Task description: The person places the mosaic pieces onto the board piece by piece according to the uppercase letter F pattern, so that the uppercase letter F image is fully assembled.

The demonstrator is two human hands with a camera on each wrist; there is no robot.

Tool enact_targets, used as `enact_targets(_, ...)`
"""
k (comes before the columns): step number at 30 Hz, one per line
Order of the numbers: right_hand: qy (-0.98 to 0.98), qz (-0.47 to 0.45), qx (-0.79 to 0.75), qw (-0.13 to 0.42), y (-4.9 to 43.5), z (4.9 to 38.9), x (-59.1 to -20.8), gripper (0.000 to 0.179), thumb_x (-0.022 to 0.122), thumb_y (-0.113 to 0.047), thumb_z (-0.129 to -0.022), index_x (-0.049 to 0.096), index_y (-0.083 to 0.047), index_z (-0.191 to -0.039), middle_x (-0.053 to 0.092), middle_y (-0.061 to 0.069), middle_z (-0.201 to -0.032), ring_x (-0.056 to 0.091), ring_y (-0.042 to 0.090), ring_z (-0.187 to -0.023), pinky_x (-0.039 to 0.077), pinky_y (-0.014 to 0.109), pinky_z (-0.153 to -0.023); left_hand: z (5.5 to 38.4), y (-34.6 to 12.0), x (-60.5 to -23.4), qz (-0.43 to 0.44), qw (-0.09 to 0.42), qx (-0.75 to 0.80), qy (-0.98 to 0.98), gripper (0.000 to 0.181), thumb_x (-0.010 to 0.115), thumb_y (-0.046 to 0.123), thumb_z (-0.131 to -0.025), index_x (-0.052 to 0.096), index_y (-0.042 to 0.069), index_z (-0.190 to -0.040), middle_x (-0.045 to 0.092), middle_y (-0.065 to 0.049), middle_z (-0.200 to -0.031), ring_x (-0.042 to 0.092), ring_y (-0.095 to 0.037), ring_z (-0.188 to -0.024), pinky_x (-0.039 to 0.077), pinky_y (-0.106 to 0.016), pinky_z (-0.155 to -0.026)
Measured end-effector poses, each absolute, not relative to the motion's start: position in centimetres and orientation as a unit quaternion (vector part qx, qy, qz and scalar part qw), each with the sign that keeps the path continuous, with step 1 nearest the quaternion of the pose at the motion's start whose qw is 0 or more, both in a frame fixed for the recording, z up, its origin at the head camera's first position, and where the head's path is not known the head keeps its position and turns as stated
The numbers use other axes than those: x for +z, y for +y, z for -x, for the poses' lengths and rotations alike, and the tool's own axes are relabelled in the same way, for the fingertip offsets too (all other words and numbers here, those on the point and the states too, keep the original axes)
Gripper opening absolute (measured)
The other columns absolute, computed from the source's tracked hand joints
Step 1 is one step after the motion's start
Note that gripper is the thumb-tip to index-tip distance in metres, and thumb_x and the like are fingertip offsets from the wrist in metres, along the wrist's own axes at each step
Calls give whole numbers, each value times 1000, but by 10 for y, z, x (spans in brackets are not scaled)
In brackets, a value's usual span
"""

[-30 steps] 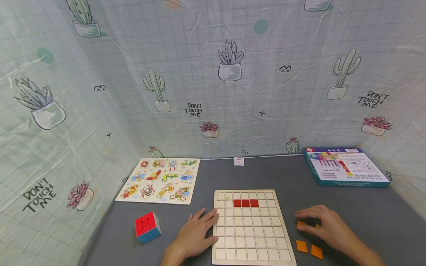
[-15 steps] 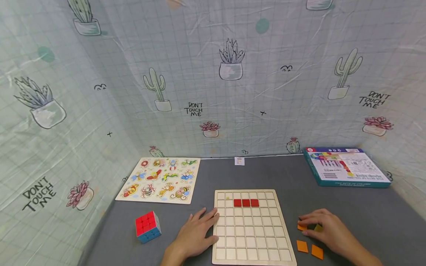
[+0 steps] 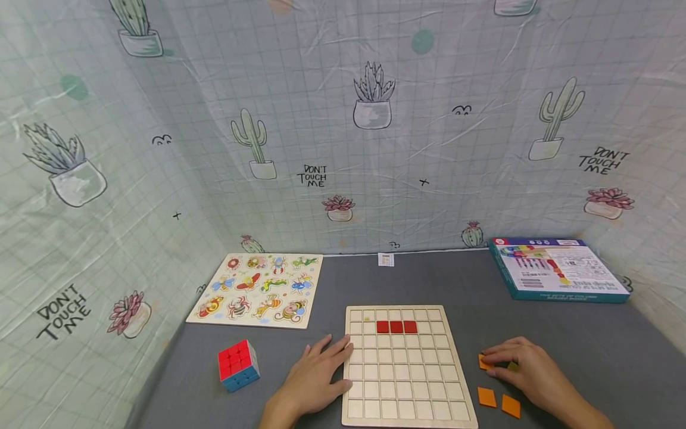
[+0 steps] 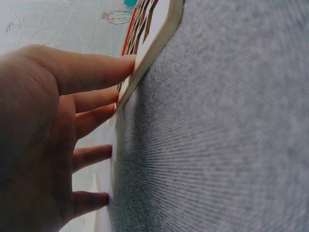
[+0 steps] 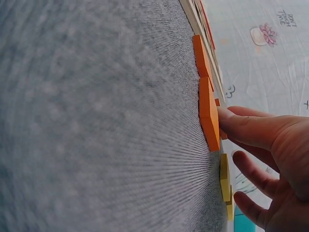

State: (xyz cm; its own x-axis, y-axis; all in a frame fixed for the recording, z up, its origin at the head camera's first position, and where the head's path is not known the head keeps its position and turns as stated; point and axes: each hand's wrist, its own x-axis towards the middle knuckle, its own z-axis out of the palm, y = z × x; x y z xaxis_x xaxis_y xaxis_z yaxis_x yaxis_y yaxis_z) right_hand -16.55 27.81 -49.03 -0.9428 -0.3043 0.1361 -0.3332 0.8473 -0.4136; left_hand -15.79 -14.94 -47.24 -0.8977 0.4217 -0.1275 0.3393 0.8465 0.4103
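Observation:
A wooden grid board (image 3: pixel 396 374) lies on the grey table, with three red square tiles (image 3: pixel 396 327) side by side in its second row. My left hand (image 3: pixel 313 381) rests at the board's left edge; its thumb and some fingertips touch the rim, the fingers spread. To the right of the board, my right hand (image 3: pixel 527 366) pinches an orange tile (image 3: pixel 485 361) between thumb and fingers, down at the table. Two more orange tiles (image 3: pixel 486 397) lie nearer me. Yellow tiles (image 5: pixel 225 178) are under the right hand, mostly hidden in the head view.
A red-and-blue puzzle cube (image 3: pixel 238 365) sits left of my left hand. Behind it lies a wooden insect puzzle board (image 3: pixel 257 292). At the back right is a teal-edged flat box (image 3: pixel 560 271). A small printed card (image 3: pixel 386 260) lies by the patterned curtain (image 3: pixel 429 149).
My right hand's thumb and fingers have closed in on the orange tile, which has barely moved. My left hand and the board stay where they were.

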Motion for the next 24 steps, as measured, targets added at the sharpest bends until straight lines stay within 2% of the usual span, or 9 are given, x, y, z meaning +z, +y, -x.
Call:
enact_targets(6,-960,-174,216,33,277,166,-488,20,86,-21,-77,83,-31,-95,77,-15,-100,62,1,-92,56,25,-76,158,-149,-471,-199,108,192,955,64,69,41,-92,52,25,-152,43,7,-163,37,-40,-152,32,-75,-113)
enact_targets(13,-956,-191,221,28,270,169,-475,21,84,-28,-80,81,-28,-101,79,-11,-101,73,7,-93,61,34,-77,158,-150,-472,-200,119,197,952,64,69,42,-93,50,26,-152,41,7,-164,36,-40,-152,32,-75,-114)
enact_targets(20,-942,-212,255,52,253,171,-461,20,82,-22,-83,82,-24,-103,78,-9,-106,72,4,-95,61,30,-77,158,-151,-473,-198,118,196,953,64,69,41,-93,51,27,-152,42,7,-164,36,-39,-152,32,-74,-114)
enact_targets(24,-935,-213,272,79,243,172,-459,19,83,-18,-82,82,-23,-100,77,-7,-107,72,8,-95,60,27,-77,158,-150,-472,-196,119,197,953,64,69,41,-93,51,26,-152,41,7,-164,35,-39,-152,32,-74,-114)
